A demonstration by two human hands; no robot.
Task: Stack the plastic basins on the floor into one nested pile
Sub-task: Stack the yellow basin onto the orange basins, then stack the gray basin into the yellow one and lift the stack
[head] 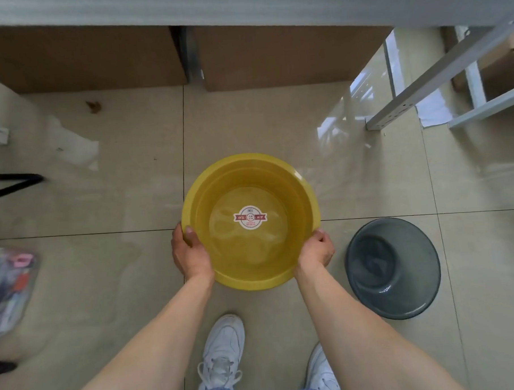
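Observation:
A yellow plastic basin point(249, 177) with a round red-and-white sticker inside its bottom is in the middle of the view, mouth up. My left hand point(190, 252) grips its near-left rim, thumb over the edge. My right hand point(317, 249) grips its near-right rim. To its right a dark grey translucent basin point(393, 267) sits on the tiled floor, apart from the yellow one. I cannot tell whether the yellow basin rests on the floor or is lifted off it.
Two brown cardboard boxes point(288, 55) stand under a shelf at the back. A white metal rack leg point(393, 112) stands at the right. A plastic bag of items point(9, 288) lies at the left edge. My white shoes point(224, 352) are just below the basin.

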